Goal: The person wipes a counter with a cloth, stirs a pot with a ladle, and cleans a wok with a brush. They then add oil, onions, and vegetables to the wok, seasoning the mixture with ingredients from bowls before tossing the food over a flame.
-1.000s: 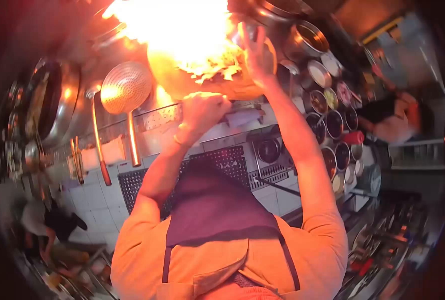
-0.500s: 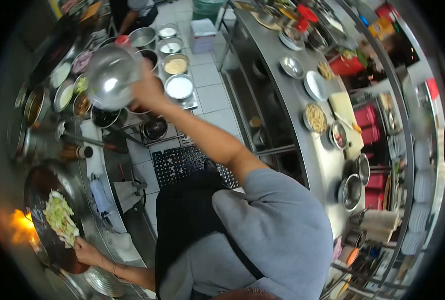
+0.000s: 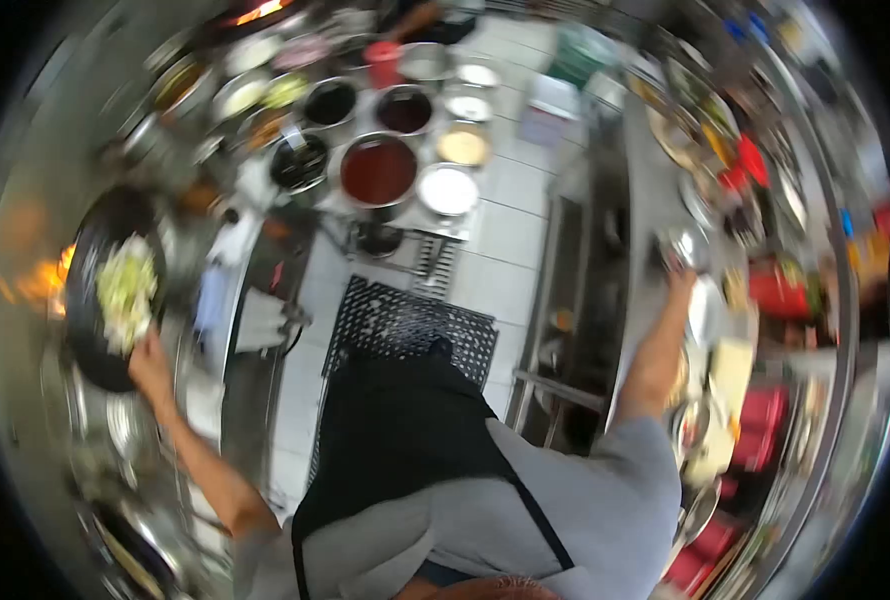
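At the left, my left hand (image 3: 152,368) is closed at the near rim of a dark wok (image 3: 87,300). Chopped pale green and white cabbage (image 3: 128,285) lies in the wok, and flames (image 3: 53,285) flare at its far side. A small white patch shows right by the fingers. Stretched out to the right, my right hand (image 3: 679,278) has its fingers at the rim of a shiny metal bowl (image 3: 685,246) over the steel counter. Motion smears the fingertips there. A white oval dish (image 3: 703,312) sits just beside that hand.
Pots of sauces and seasonings stand ahead, among them a red-brown sauce pot (image 3: 379,170) and a white-filled bowl (image 3: 448,189). A perforated black mat (image 3: 410,315) covers the floor between the counters. At the top, another person's arm (image 3: 415,20) shows. A cutting board (image 3: 730,375) lies on the right counter.
My right hand has swung from above the sauce pots across to the right counter with the metal bowl. My left hand stays at the wok. The view has turned left.
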Motion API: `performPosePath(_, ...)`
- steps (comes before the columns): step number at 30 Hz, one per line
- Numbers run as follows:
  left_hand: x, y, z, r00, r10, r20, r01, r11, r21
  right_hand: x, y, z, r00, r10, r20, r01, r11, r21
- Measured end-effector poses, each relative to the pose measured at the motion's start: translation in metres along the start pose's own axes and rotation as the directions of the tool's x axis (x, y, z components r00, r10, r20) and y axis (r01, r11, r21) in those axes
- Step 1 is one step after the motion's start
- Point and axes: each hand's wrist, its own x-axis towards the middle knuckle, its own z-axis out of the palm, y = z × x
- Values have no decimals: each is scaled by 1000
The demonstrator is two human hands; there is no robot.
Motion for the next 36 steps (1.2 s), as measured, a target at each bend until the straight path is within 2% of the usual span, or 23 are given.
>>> performPosePath(1,1,-13,11,989,104,-107,-111,992,-59,37,109,-28,970,229,83,-242,946,215)
performPosePath(2,-3,1,4,994,55,-91,-50,997,62,40,83,-4,805,590,-56,-467,690,552)
performPosePath(3,-2,1,2,995,49,-88,-45,998,49,39,32,12,462,886,-48,-497,303,813)
performPosePath(5,-4,12,0,979,111,-169,-108,994,24,0,-65,68,575,816,-59,-706,531,469)
performPosePath(7,-4,20,-2,970,130,-204,-128,992,20,-71,-182,147,815,571,94,-575,779,249)
performPosePath(8,-2,18,-2,973,111,-203,-110,994,17,-95,-204,186,841,452,296,-522,821,231)
performPosePath(10,-2,16,5,970,82,-228,-93,995,-35,-155,-281,262,770,281,573,-411,905,110)
performPosePath(11,-1,17,9,964,67,-257,-91,992,-82,-182,-291,303,646,210,734,-517,828,218)
performPosePath(12,-1,18,10,972,36,-230,-61,993,-100,-207,-332,339,549,113,828,-422,893,158)
performPosePath(13,-1,21,11,973,35,-230,-61,993,-106,-224,-361,378,487,-5,873,-171,980,101)
performPosePath(14,-2,24,13,972,30,-235,-58,992,-115,-246,-369,419,560,-248,791,2,954,298)
performPosePath(15,-2,26,13,971,26,-239,-56,991,-122,-259,-380,460,537,-338,773,153,940,305)
performPosePath(17,-3,27,11,975,28,-220,-55,991,-118,-281,-395,534,495,-451,743,280,892,355)
performPosePath(20,-4,27,8,981,20,-195,-50,988,-149,-300,-419,595,492,-372,787,311,920,240)
performPosePath(22,-4,24,5,978,19,-208,-46,991,-129,-302,-433,617,374,-143,916,277,960,36)
performPosePath(23,-3,22,5,977,28,-213,-51,993,-107,-302,-436,624,374,-144,916,282,959,36)
performPosePath(25,-4,19,5,975,11,-224,-35,994,-102,-301,-446,625,352,-86,932,141,989,38)
performPosePath(26,-4,18,6,970,11,-244,-35,995,-94,-307,-435,634,479,-261,838,348,933,91)
performPosePath(27,-3,17,8,965,16,-262,-40,996,-85,-304,-448,623,486,-252,837,346,935,81)
performPosePath(29,-4,16,8,963,23,-267,-51,994,-98,-293,-479,576,248,55,967,-162,987,-15)
performPosePath(31,-4,17,7,963,33,-267,-67,991,-120,-290,-486,520,196,31,980,-477,876,67)
performPosePath(33,-4,12,8,968,13,-250,-55,985,-162,-288,-467,474,180,-40,983,-708,689,157)
performPosePath(36,-2,7,7,963,60,-261,-97,986,-133,-274,-468,398,249,-20,968,-806,550,219)
